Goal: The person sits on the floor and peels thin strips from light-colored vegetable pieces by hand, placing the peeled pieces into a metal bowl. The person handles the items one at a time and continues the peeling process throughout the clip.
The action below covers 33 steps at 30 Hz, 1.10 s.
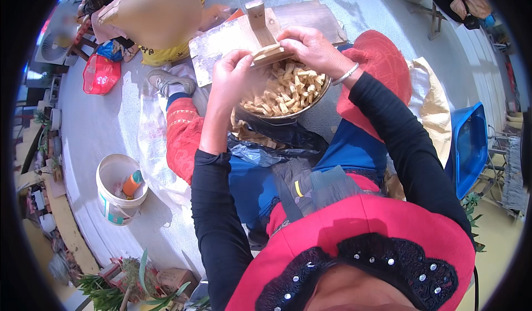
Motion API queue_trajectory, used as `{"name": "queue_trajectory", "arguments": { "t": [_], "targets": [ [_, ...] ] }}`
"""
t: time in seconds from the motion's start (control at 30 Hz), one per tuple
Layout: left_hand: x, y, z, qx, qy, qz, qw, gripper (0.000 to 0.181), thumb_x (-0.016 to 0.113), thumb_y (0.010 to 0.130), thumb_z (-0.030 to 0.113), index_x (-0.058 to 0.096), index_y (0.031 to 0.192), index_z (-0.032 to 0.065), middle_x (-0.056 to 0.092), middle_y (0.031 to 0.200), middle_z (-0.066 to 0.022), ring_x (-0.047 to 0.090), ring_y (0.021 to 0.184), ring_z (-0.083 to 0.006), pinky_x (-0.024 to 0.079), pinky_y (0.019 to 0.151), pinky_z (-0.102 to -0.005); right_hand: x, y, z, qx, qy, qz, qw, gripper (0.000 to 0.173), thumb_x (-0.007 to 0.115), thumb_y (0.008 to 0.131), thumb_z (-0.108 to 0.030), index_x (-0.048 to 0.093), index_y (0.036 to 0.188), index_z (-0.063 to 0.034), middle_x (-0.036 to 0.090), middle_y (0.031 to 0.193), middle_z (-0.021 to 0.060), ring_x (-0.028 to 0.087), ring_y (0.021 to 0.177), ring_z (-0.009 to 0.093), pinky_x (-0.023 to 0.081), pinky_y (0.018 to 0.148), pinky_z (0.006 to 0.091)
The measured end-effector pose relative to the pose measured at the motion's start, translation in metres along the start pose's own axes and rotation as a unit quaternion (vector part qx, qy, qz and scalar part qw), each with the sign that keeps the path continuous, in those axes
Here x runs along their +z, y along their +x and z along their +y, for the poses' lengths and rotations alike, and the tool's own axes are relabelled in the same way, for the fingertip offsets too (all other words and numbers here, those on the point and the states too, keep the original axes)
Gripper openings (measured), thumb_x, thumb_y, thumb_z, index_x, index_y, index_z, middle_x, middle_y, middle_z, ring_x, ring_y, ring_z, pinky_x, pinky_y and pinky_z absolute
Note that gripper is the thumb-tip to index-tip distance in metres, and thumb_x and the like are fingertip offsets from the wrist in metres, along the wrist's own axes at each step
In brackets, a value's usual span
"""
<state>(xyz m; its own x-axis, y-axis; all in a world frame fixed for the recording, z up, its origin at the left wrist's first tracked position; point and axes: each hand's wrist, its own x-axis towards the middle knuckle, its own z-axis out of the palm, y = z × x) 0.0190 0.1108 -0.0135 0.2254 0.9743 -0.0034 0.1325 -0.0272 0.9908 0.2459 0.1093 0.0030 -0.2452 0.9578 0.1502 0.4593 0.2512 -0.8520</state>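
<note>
My left hand (pixel 232 75) and my right hand (pixel 312 47) pinch the two ends of a pale yellow strip (pixel 267 52) between thumbs and fingertips. The strip lies along the near edge of a wooden board (pixel 235 34), from which a short wooden post (pixel 255 15) stands up. Just below my hands, a round basket (pixel 296 114) is heaped with short, pale yellow pieces (pixel 286 90), which look dry. Part of the heap is hidden by my left hand. Longer yellowish pieces (pixel 257 137) lie in a black plastic bag (pixel 297 133) under the basket.
On the left stands a white bucket (pixel 109 161) with an orange bottle (pixel 132 183) inside. A red plastic bag (pixel 101 74) lies further off. Another person (pixel 160 13) sits across from me. A blue plastic tub (pixel 469 149) is at right; potted plants (pixel 137 275) line the lower left.
</note>
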Motion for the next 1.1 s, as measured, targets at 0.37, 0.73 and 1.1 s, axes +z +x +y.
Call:
{"name": "queue_trajectory", "arguments": {
  "t": [0.37,0.73,1.1],
  "targets": [
    [-0.001,0.045,-0.026,0.002,0.135,0.032,0.990,0.016,0.062,0.091,0.016,0.067,0.095,0.0018,0.066,0.078,-0.0034,0.059,0.070,-0.0121,0.048,0.067,-0.0287,0.010,0.026,0.016,0.015,-0.040,0.009,0.999,0.022,0.058,0.094,-0.022,0.065,0.103,-0.0043,0.064,0.082,0.0100,0.062,0.079,0.018,0.049,0.074,0.0331],
    [0.002,0.008,-0.017,0.038,0.351,0.133,0.926,0.019,0.061,0.091,0.021,0.065,0.094,0.0033,0.068,0.082,-0.0206,0.067,0.079,-0.0361,0.051,0.072,-0.0449,0.026,0.004,0.010,-0.181,-0.228,0.104,0.951,0.010,0.064,0.085,-0.021,0.064,0.091,-0.0136,0.060,0.097,0.0049,0.057,0.099,0.026,0.042,0.088,0.0431],
    [0.027,-0.059,-0.001,0.085,0.182,0.030,0.979,0.025,0.057,0.098,0.020,0.062,0.083,0.0007,0.053,0.062,-0.0086,0.050,0.057,-0.0142,0.041,0.054,-0.0341,0.031,-0.036,-0.020,-0.135,-0.188,0.028,0.972,0.035,0.058,0.093,-0.036,0.058,0.074,-0.0059,0.061,0.065,0.0162,0.064,0.067,0.037,0.048,0.059,0.0473]
  ]
}}
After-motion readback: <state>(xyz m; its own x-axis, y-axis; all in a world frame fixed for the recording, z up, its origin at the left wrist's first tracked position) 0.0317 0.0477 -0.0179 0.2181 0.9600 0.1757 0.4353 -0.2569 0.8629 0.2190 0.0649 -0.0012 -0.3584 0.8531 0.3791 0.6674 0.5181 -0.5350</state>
